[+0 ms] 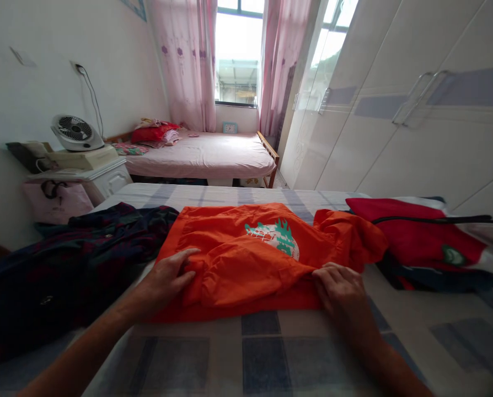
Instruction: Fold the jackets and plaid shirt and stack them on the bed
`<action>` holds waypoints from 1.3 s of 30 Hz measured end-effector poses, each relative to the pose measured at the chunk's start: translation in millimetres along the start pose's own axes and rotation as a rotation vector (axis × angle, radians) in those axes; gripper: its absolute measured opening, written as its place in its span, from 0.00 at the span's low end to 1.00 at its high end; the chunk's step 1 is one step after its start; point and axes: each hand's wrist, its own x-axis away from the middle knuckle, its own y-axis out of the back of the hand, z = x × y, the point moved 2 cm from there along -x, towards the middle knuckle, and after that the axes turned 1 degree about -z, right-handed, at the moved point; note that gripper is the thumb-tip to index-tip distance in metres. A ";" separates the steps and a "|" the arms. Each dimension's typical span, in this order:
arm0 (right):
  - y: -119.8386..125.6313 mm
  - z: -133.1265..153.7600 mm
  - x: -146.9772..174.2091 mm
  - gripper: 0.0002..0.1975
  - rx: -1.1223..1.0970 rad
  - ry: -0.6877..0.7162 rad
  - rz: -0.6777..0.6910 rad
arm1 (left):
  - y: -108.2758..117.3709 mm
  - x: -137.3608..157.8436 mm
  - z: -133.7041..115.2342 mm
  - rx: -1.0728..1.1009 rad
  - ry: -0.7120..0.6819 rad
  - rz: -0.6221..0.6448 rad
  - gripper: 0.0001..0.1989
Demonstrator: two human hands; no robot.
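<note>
Resting on the blue-and-white bed sheet (267, 353), presumably for flat support, the orange printed garment (246, 273) extends toward two o'clock from the left hand (167, 281) and ten o'clock from the right hand (341, 286). The right hand pinches its cloth, apparently for tension; the left lies part-open upon it, visibly gripping nothing.
</note>
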 end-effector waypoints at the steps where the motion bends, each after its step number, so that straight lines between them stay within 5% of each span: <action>1: 1.1 -4.4 -1.5 0.09 -0.031 -0.009 -0.024 | 0.6 -3.1 0.8 0.012 0.022 -0.020 0.28; 6: 7.1 -27.7 0.7 0.07 -0.177 -0.041 -0.146 | 6.0 -9.9 3.5 0.008 0.112 -0.083 0.29; 10: 6.5 -29.3 11.7 0.08 -0.183 0.098 0.057 | 0.6 -2.9 1.6 -0.178 0.058 -0.066 0.28; 13: 20.3 -18.6 6.9 0.11 -0.174 0.111 0.118 | -0.6 5.4 -11.3 -0.333 -0.101 -0.262 0.25; 16: 36.8 2.4 -10.4 0.17 -0.188 0.086 0.031 | -6.1 11.8 -25.6 -0.378 -0.370 -0.352 0.22; 20: 18.9 31.1 -18.0 0.23 -0.190 0.170 0.144 | -28.4 13.8 -14.0 -0.487 -0.507 -0.230 0.23; 24: -16.5 35.3 -5.8 0.25 -0.259 0.172 0.451 | -41.9 13.9 12.1 -0.528 -0.388 -0.053 0.29; 27: -16.6 25.3 -15.4 0.24 -0.376 0.105 0.579 | -30.2 9.7 11.3 -0.465 -0.329 0.079 0.28; 29: -8.8 14.9 -37.1 0.21 -0.458 0.061 0.563 | -13.7 -2.4 5.5 -0.393 -0.284 0.074 0.26; 33: -12.6 -17.0 -101.8 0.19 -0.434 -0.134 0.318 | 18.2 -56.9 8.3 -0.293 -0.239 -0.099 0.24; 39: -83.6 -58.9 -180.8 0.23 -0.230 -0.390 0.420 | 34.7 -151.7 47.4 -0.229 -0.019 -0.169 0.21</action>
